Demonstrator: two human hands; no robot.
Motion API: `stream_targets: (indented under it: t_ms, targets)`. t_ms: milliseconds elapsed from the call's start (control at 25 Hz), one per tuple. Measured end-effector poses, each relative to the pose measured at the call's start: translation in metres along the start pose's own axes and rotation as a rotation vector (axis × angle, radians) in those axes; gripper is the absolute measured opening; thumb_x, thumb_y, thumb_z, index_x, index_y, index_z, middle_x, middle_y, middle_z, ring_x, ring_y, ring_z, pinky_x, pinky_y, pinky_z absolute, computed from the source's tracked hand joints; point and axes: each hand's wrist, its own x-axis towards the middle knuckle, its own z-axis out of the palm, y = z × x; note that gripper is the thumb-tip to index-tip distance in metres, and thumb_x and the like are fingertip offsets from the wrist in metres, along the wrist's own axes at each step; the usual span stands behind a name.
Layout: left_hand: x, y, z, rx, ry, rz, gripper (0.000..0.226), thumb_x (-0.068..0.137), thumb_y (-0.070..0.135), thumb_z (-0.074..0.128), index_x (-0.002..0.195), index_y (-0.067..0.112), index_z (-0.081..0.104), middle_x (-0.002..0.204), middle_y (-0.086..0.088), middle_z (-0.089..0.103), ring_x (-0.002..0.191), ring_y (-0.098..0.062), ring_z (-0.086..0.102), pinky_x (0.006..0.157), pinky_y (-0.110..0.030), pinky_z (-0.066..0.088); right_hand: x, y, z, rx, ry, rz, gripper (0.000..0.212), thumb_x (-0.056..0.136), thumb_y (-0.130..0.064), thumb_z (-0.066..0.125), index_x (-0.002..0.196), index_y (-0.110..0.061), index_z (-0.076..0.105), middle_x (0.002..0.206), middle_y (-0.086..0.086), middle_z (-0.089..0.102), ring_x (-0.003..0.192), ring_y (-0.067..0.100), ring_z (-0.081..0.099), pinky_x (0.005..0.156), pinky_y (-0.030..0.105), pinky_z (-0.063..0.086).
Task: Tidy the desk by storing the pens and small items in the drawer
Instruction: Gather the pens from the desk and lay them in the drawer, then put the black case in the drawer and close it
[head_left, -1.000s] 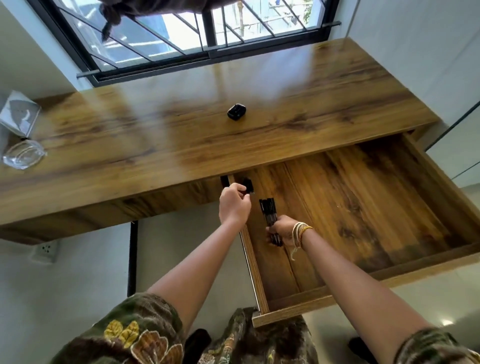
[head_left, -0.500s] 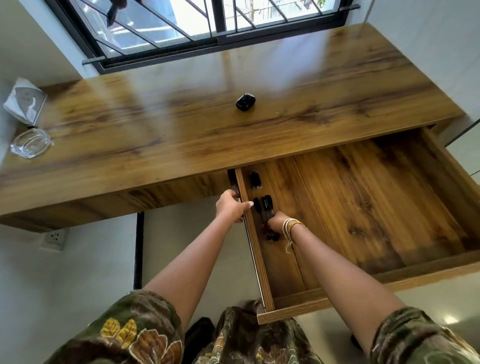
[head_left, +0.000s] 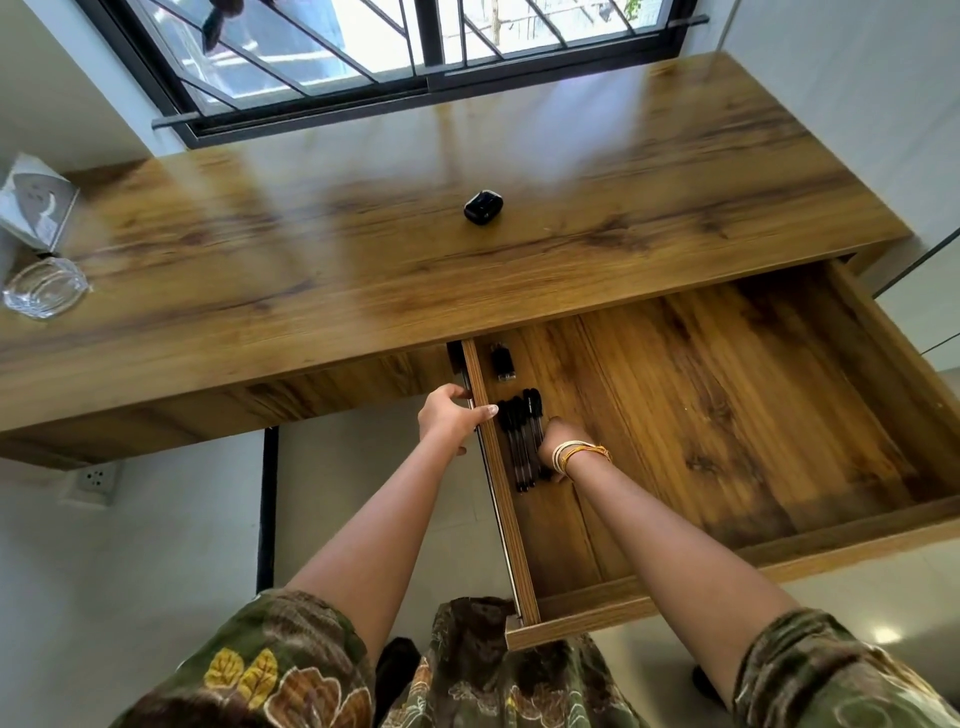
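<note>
No text, label, brand or number can be read anywhere in the frame. The pale box at the upper left edge carries a printed design, but it is too blurred to read.

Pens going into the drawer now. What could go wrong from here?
1. The left hand grips the drawer's side wall next to the slide; shutting the drawer with the fingers there could pinch them under the desk.
2. The pens lie loose along that wall under the right hand; a quick shove may roll them apart.
3. The small black case sits on the desktop and could be forgotten.
</note>
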Motion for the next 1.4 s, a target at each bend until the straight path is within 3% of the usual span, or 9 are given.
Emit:
stream_targets:
  t_ms: [400,520,600,760,1000,1320,1400]
  targets:
    - [-0.003,0.0,0.002,0.008,0.021,-0.012,0.058,0.076,0.032,0.08,0.128,0.021,0.054,0.122,-0.01,0.06,0.096,-0.023,0.059,0.065,-0.034,0.055,0.002,0.008,0.0,-0.042,-0.056,0.005,0.025,0.089,-0.008,0.057,0.113,-0.006,0.056,0.106,0.016,0.065,0.092,0.03,0.067,0.083,0.041,0.058]
    - [-0.005,0.003,0.0,0.06,0.025,0.013,0.064,0.076,0.034,0.079,0.132,0.018,0.052,0.128,-0.009,0.059,0.11,-0.028,0.059,0.078,-0.037,0.056,-0.004,0.006,-0.006,-0.105,-0.047,-0.017,0.023,0.088,-0.009,0.059,0.111,-0.006,0.058,0.098,0.009,0.061,0.087,0.026,0.063,0.077,0.033,0.055]
    - [-0.008,0.007,-0.002,0.171,0.029,0.071,0.067,0.077,0.036,0.079,0.134,0.016,0.05,0.129,-0.007,0.059,0.115,-0.027,0.057,0.081,-0.035,0.052,-0.009,0.002,-0.016,-0.107,-0.027,-0.028,0.022,0.087,-0.012,0.06,0.109,-0.006,0.059,0.094,0.009,0.058,0.087,0.027,0.062,0.075,0.033,0.054]
    - [-0.014,0.022,-0.002,0.474,0.143,0.29,0.057,0.081,0.036,0.074,0.129,0.018,0.049,0.118,-0.005,0.061,0.107,-0.024,0.059,0.072,-0.033,0.05,-0.011,-0.012,-0.048,-0.043,0.089,-0.092,0.02,0.088,-0.024,0.062,0.102,-0.011,0.057,0.091,0.007,0.058,0.08,0.025,0.059,0.066,0.033,0.049]
    - [0.014,0.062,-0.021,0.548,0.403,0.638,0.036,0.09,0.028,0.062,0.121,0.011,0.057,0.115,-0.011,0.061,0.103,-0.027,0.06,0.082,-0.035,0.053,0.007,-0.064,-0.096,0.045,0.299,-0.256,0.013,0.084,-0.02,0.061,0.095,-0.015,0.066,0.093,0.005,0.066,0.08,0.018,0.059,0.067,0.028,0.046]
    - [0.094,0.102,-0.042,0.576,0.378,0.57,0.044,0.092,0.033,0.056,0.129,0.01,0.052,0.126,-0.016,0.054,0.114,-0.031,0.054,0.097,-0.042,0.046,0.063,-0.134,-0.127,0.041,0.427,-0.35,0.011,0.085,-0.018,0.061,0.093,-0.012,0.066,0.094,0.007,0.067,0.084,0.02,0.06,0.069,0.028,0.048]
    - [0.112,0.101,-0.04,0.588,0.351,0.541,0.05,0.093,0.039,0.053,0.135,0.013,0.046,0.137,-0.016,0.045,0.126,-0.032,0.045,0.107,-0.048,0.036,0.08,-0.145,-0.133,0.064,0.459,-0.359,0.011,0.085,-0.017,0.061,0.093,-0.01,0.066,0.095,0.009,0.069,0.089,0.023,0.063,0.073,0.029,0.05]
